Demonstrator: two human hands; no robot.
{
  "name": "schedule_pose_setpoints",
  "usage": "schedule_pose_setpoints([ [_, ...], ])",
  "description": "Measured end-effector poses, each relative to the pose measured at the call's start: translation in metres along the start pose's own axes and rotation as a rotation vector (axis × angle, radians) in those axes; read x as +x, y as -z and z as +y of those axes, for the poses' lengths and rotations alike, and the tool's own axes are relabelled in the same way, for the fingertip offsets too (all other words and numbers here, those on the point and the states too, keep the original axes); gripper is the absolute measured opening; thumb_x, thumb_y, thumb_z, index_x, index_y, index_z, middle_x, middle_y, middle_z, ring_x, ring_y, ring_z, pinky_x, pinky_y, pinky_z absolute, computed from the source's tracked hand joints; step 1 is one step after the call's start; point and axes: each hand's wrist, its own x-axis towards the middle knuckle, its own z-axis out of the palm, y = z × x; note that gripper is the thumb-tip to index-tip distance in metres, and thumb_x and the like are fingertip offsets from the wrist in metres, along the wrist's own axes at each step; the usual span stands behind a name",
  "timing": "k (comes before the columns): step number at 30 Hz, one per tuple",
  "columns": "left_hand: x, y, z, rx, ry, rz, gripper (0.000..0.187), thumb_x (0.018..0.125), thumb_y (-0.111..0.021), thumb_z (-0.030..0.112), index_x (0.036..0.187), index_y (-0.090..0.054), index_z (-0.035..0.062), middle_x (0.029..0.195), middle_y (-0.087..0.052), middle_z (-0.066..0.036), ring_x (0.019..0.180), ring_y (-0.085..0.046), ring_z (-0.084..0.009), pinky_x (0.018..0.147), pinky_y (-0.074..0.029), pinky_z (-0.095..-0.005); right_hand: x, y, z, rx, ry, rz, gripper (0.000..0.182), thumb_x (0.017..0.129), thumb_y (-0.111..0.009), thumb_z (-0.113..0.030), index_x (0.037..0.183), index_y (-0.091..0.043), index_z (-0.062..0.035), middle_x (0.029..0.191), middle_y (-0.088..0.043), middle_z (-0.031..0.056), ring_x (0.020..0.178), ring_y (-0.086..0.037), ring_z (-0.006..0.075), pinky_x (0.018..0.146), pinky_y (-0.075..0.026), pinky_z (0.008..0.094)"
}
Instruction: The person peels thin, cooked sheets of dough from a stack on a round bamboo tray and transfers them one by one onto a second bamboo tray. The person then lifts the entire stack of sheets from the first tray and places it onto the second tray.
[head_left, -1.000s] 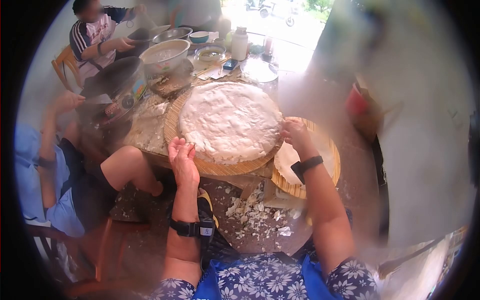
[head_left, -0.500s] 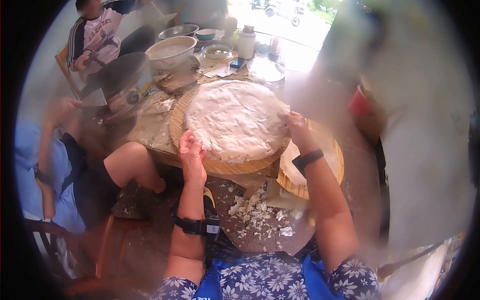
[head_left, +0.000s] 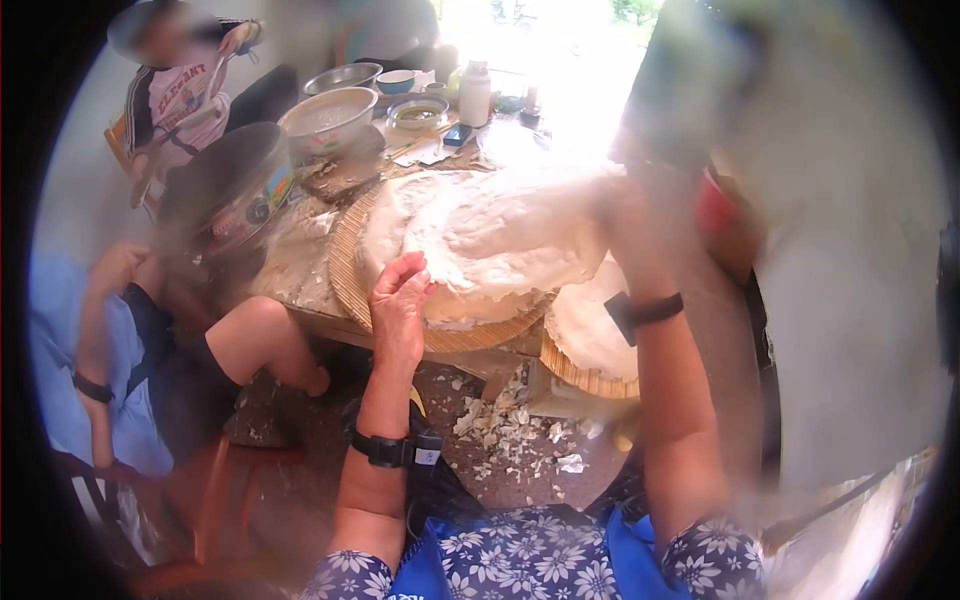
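A large, thin, whitish sheet (head_left: 500,235) is partly raised off a round woven tray (head_left: 350,255), its right side lifted and stretched to the right. My left hand (head_left: 400,305) pinches the sheet's near left edge between thumb and fingers. At the sheet's right end is my right hand (head_left: 630,220), blurred in glare, its fingers smeared. Below that hand, a second round woven tray (head_left: 590,383) bears another pale sheet (head_left: 585,325), partly hidden by my right forearm.
Bowls (head_left: 330,118), a white bottle (head_left: 475,93) and a phone (head_left: 457,135) stand at the table's back. Pale scraps (head_left: 505,430) litter the floor below. Two people sit at the left, one beside a dark pan (head_left: 225,185). A red container (head_left: 715,205) is at the right.
My right hand has moved right and up, lifting the sheet's right side off the tray. My left hand has shifted slightly right and up with the near edge. The view has shifted a little.
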Motion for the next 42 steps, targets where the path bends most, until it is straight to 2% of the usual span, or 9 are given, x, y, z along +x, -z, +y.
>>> schedule_pose_setpoints([
  [9,-0.016,-0.112,-0.016,-0.105,0.18,-0.33,0.02,0.084,-0.056,-0.001,0.104,-0.059,-0.0012,0.093,-0.061,-0.007,0.083,-0.059,-0.015,0.077,-0.051,-0.0294,-0.01,0.112,-0.095,-0.004,0.182,0.18,0.019,0.089,-0.047,-0.007,0.102,-0.057,0.0034,0.096,-0.06,0.0102,0.09,-0.058,0.0194,0.084,-0.047,0.0324],
  [14,-0.018,-0.159,-0.057,-0.081,0.282,-0.392,0.019,0.083,-0.057,-0.001,0.102,-0.06,-0.0011,0.09,-0.062,-0.006,0.08,-0.06,-0.015,0.075,-0.051,-0.0284,-0.036,0.155,-0.114,-0.14,0.231,0.187,0.018,0.089,-0.046,-0.007,0.101,-0.056,0.0019,0.093,-0.059,0.0093,0.086,-0.057,0.019,0.082,-0.048,0.0332],
  [22,-0.025,-0.185,-0.157,0.086,0.394,-0.227,0.017,0.085,-0.057,0.007,0.1,-0.061,0.0018,0.084,-0.06,-0.002,0.074,-0.055,-0.0103,0.068,-0.047,-0.0239,0.017,0.241,-0.031,0.001,-0.027,0.31,0.011,0.088,-0.047,-0.006,0.093,-0.056,-0.0005,0.089,-0.059,0.0085,0.08,-0.058,0.0187,0.076,-0.049,0.0349],
  [26,-0.023,-0.184,-0.178,0.108,0.237,-0.17,0.016,0.086,-0.058,0.01,0.1,-0.062,0.0025,0.083,-0.059,0.001,0.073,-0.052,-0.0073,0.067,-0.045,-0.0225,0.012,0.225,-0.043,0.101,-0.012,0.313,0.015,0.088,-0.05,-0.008,0.099,-0.056,-0.0002,0.09,-0.059,0.0082,0.082,-0.058,0.0192,0.077,-0.049,0.0342],
  [28,-0.029,-0.186,-0.175,0.085,0.174,-0.184,0.016,0.085,-0.059,0.008,0.099,-0.061,0.0014,0.083,-0.058,0.002,0.074,-0.052,-0.0064,0.07,-0.045,-0.0216,-0.024,0.201,-0.067,-0.672,0.468,0.302,0.019,0.088,-0.05,-0.009,0.104,-0.055,0.0001,0.094,-0.06,0.008,0.084,-0.059,0.0194,0.078,-0.049,0.0339],
  [30,-0.038,-0.185,-0.17,0.1,0.119,-0.212,0.016,0.084,-0.059,0.006,0.1,-0.061,0.001,0.082,-0.058,0.002,0.075,-0.052,-0.0064,0.071,-0.045,-0.0212,0.0,0.251,-0.039,0.096,0.053,0.306,0.019,0.089,-0.049,-0.009,0.105,-0.055,0.0,0.096,-0.06,0.0082,0.085,-0.059,0.0192,0.079,-0.049,0.0337],
  [35,-0.063,-0.144,-0.202,0.444,0.166,-0.217,0.014,0.08,-0.06,0.002,0.094,-0.064,0.0012,0.083,-0.061,0.001,0.076,-0.054,-0.0062,0.071,-0.045,-0.0208,-0.047,0.301,0.01,-0.016,-0.148,0.225,0.018,0.089,-0.046,-0.01,0.101,-0.056,-0.002,0.092,-0.06,0.0069,0.083,-0.059,0.017,0.073,-0.051,0.0336],
  [38,-0.068,-0.1,-0.265,0.532,0.262,-0.199,0.015,0.079,-0.061,0.004,0.093,-0.064,0.002,0.082,-0.062,0.001,0.074,-0.054,-0.0064,0.069,-0.046,-0.0218,-0.061,0.368,0.104,-0.206,-0.448,0.209,0.013,0.087,-0.048,-0.011,0.095,-0.057,-0.0065,0.08,-0.057,0.0033,0.071,-0.057,0.0152,0.061,-0.053,0.0352],
  [42,-0.063,-0.07,-0.306,0.679,0.388,-0.162,0.014,0.08,-0.06,0.002,0.094,-0.063,0.0002,0.086,-0.061,-0.001,0.076,-0.056,-0.0086,0.067,-0.049,-0.0232,-0.082,0.355,0.141,-0.337,-0.755,0.359,0.014,0.081,-0.047,-0.006,0.091,-0.056,-0.0075,0.069,-0.052,0.002,0.056,-0.05,0.0153,0.049,-0.048,0.0322],
])
